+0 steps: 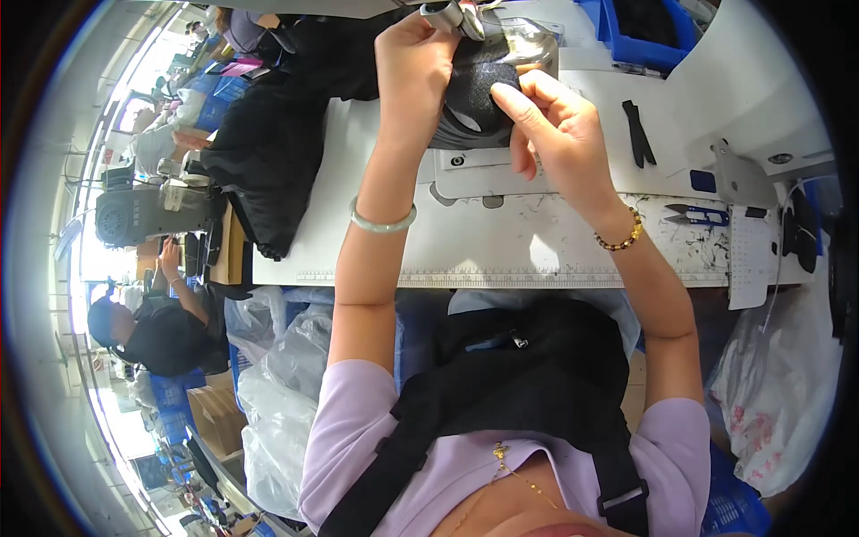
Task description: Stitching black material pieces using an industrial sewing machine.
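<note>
A piece of black fabric (481,94) with a curved opening lies at the sewing machine's metal head (528,43), at the top middle. My left hand (413,67) is closed at the fabric's left edge, its fingertips partly hidden beside a shiny metal machine part (443,18). On the other side, my right hand (559,125) pinches the fabric's right edge between thumb and forefinger, with the other fingers curled loosely below. The needle area is hidden behind the hands and cloth.
Blue-handled thread snips (696,215) and a black strip (638,134) lie on the white table (358,224). A ruler (537,278) runs along its front edge. Dark cloth (268,152) hangs at left; a blue bin (649,40) stands far right. A co-worker (157,327) sits at left.
</note>
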Available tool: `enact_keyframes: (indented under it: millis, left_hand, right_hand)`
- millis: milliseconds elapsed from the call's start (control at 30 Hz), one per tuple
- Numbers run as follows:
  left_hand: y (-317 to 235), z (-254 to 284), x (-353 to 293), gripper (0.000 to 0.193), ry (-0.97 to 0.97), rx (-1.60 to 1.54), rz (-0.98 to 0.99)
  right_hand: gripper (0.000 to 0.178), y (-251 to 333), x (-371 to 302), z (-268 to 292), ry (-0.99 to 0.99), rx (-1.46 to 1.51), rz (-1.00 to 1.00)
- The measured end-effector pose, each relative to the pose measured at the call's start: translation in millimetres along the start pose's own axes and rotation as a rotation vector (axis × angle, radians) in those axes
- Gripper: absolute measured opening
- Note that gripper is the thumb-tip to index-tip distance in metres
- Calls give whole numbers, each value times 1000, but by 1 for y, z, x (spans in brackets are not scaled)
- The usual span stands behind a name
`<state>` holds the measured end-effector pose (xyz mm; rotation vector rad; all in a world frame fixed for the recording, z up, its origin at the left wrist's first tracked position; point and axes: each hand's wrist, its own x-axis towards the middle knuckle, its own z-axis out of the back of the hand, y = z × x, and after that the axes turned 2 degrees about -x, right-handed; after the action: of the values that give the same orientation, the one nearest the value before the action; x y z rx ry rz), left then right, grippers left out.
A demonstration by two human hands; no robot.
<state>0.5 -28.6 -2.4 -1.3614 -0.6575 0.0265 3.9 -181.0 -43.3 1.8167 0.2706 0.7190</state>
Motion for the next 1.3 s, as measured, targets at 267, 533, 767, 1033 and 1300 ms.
enact_keyframes:
  millis: [267,533,767,1033,1300]
  left_hand:
    - [19,-7,18,15,154,-238,29]
    - [-9,17,-4,20,-158,782,-407]
    - [30,34,-61,26,122,838,-910]
    - [46,30,-100,21,128,674,-1044]
    - [63,3,-112,26,377,553,-1011]
  right_hand:
    - [19,-5,1,3,-145,-63,13]
    - [16,-19,-22,45,-113,-553,60]
    - [19,-60,-37,162,-386,-1226,30]
    - [21,-56,-34,162,-293,-1201,-63]
    - [17,-57,-35,154,-265,-1537,97]
